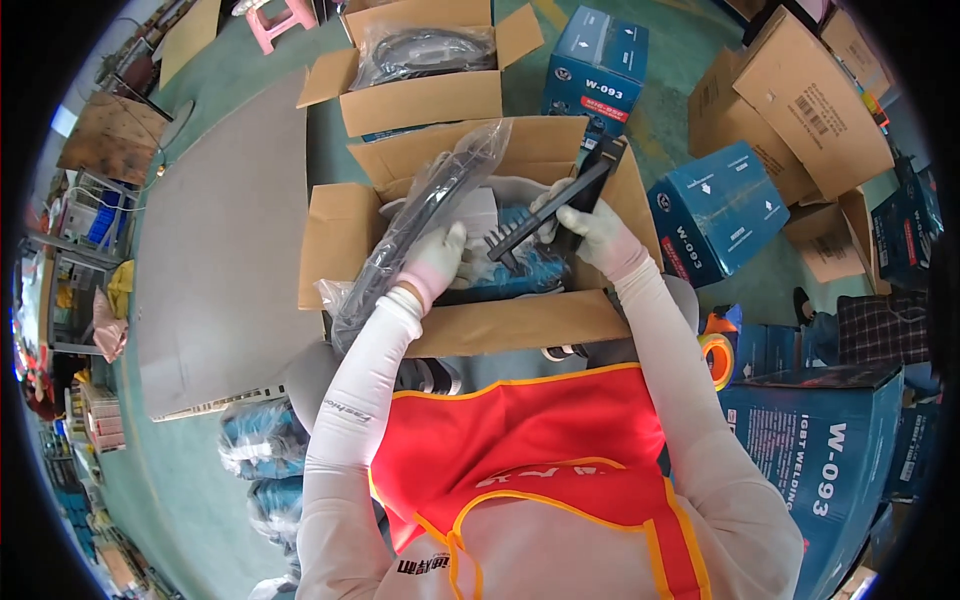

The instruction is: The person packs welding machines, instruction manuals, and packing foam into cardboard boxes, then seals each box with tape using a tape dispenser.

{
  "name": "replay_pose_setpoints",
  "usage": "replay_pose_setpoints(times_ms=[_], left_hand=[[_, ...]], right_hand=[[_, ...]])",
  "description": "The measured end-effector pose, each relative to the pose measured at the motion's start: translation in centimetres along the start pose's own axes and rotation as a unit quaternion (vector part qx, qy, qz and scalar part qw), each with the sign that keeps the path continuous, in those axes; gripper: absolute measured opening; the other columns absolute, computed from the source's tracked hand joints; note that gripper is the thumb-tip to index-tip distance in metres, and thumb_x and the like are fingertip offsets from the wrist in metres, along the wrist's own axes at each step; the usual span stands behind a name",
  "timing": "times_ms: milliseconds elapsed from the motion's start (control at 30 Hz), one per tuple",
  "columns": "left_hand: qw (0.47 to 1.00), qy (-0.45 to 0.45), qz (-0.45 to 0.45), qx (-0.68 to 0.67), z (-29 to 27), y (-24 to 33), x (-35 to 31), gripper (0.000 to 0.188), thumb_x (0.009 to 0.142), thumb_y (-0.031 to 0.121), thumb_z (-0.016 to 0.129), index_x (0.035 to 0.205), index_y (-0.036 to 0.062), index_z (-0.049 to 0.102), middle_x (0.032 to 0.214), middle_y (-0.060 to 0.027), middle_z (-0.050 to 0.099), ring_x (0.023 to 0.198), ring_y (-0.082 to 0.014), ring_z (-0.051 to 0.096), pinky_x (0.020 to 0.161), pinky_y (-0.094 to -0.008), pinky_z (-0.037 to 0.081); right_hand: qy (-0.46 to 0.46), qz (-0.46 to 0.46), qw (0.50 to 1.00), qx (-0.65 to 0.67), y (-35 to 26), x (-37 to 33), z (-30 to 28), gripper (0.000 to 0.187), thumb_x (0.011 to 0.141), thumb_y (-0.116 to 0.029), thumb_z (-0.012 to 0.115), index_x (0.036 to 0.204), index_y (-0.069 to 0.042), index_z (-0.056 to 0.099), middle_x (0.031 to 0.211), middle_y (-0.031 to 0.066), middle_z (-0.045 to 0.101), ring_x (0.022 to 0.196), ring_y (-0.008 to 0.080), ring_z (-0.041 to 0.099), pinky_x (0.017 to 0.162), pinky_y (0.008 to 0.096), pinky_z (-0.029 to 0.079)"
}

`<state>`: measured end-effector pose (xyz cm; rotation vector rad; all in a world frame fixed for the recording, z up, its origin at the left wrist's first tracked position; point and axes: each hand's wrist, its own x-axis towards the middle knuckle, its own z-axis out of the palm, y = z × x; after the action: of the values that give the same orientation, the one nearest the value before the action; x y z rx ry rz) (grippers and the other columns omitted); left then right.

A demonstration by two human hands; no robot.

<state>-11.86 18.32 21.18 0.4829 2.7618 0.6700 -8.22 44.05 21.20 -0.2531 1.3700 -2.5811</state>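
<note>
An open cardboard box [530, 325] stands before me. Inside are a blue machine [525, 275] under clear wrap and a white block-like piece [477, 212]. My left hand [435, 262], in a white glove, is closed on a long clear plastic bag [400, 235] with dark, long contents, slanting over the box's left side. Over the right side, my gloved right hand [598, 235] grips a black brush [540, 215] with short bristles at its lower left end. A flat black piece [592, 190] is held along with it; its kind I cannot make out.
Behind stands another open carton [425, 105] with bagged black cable. Blue printed boxes [715, 215] and brown cartons [815, 100] are at the right, with an orange tape dispenser [717, 355] nearby. A grey board [220, 240] and wrapped blue machines [265, 440] lie left.
</note>
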Motion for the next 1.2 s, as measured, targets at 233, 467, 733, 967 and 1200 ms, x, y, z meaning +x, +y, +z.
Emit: replay_pose_setpoints(times_ms=[233, 467, 733, 967, 1200], left_hand=[[0.696, -0.262, 0.013, -0.668, -0.7, 1.7, 0.2, 0.044, 0.100, 0.039, 0.045, 0.133, 0.0102, 0.043, 0.104, -0.0119, 0.063, 0.086, -0.0164, 0.066, 0.069, -0.0281, 0.055], [0.706, -0.115, 0.016, -0.699, -2.9, 0.0, 0.6, 0.021, 0.098, 0.024, 0.052, 0.112, 0.0091, 0.048, 0.076, -0.0011, 0.049, 0.066, -0.0148, 0.051, 0.058, -0.0254, 0.038], [0.798, -0.219, 0.037, -0.561, -1.6, -0.2, 1.0, 0.029, 0.101, 0.036, 0.047, 0.095, 0.0082, 0.048, 0.070, 0.0009, 0.046, 0.056, -0.0102, 0.046, 0.048, -0.0238, 0.034], [0.870, -0.131, -0.024, -0.475, -2.1, -0.9, 1.5, 0.034, 0.101, 0.037, 0.044, 0.086, 0.0068, 0.051, 0.068, -0.0008, 0.050, 0.052, -0.0113, 0.047, 0.045, -0.0258, 0.037], [0.876, -0.098, -0.100, -0.462, -0.8, 0.8, 0.7, 0.042, 0.098, 0.039, 0.044, 0.082, 0.0035, 0.058, 0.064, -0.0043, 0.056, 0.049, -0.0133, 0.053, 0.045, -0.0267, 0.045]], right_hand=[[0.050, -0.089, 0.993, -0.053, 1.2, 0.4, 1.1, 0.030, 0.088, -0.012, 0.070, 0.112, -0.007, 0.054, 0.107, 0.0089, 0.063, 0.088, 0.0160, 0.063, 0.080, 0.0304, 0.052], [0.197, 0.017, 0.939, -0.283, -0.4, -0.5, 0.4, 0.047, 0.096, -0.040, 0.058, 0.124, -0.004, 0.047, 0.077, -0.0006, 0.049, 0.057, 0.0076, 0.047, 0.051, 0.0239, 0.041], [-0.047, 0.121, 0.893, -0.431, 0.2, -1.8, 0.2, 0.045, 0.099, -0.050, 0.045, 0.102, -0.005, 0.051, 0.076, 0.0034, 0.053, 0.058, 0.0095, 0.053, 0.052, 0.0263, 0.047], [-0.098, 0.214, 0.890, -0.391, -0.1, -1.2, 1.5, 0.054, 0.098, -0.051, 0.043, 0.117, -0.002, 0.053, 0.086, 0.0028, 0.060, 0.064, 0.0088, 0.061, 0.055, 0.0229, 0.050], [-0.119, -0.019, 0.823, -0.555, 2.7, -1.7, 2.9, 0.047, 0.085, -0.020, 0.064, 0.124, 0.001, 0.048, 0.101, 0.0223, 0.061, 0.094, 0.0353, 0.063, 0.082, 0.0395, 0.050]])
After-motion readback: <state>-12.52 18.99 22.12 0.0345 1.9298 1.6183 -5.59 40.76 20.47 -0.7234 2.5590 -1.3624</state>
